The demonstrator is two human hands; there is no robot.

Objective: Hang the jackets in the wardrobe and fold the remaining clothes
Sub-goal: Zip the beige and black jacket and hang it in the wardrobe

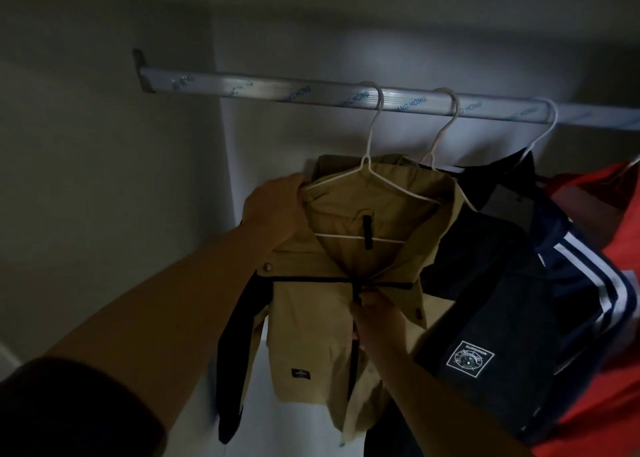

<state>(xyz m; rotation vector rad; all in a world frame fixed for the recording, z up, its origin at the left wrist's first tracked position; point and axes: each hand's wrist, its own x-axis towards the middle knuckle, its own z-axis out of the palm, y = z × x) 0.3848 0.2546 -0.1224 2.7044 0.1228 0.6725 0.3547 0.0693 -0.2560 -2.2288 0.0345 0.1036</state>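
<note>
Tan jacket (322, 283): on white hanger (367, 176), hooked over wardrobe rail (277, 91), leftmost of the hung clothes.
Left hand (273, 211): gripping the jacket's shoulder at the hanger's end.
Right hand (379, 321): pinching the front by the black zip.
Navy jacket (512, 301): hanging just beside, rightward.

Dim inside the wardrobe, with a grey-green murk and muted colours. The brightest patch sits on the back wall (311, 51) above the metal rail (277, 93), which carries a pale sheen and a small glare near the hanger hooks. The left side wall (104, 179) is in deeper shade. The tan jacket (346, 259) reads mid-tone, while the navy jacket (485, 283) beside it loses detail to shadow. The person's sleeve (69, 415) at lower left is near black and soft. The rail bows from wide-angle distortion. Fine grain and slight blur throughout.
</note>
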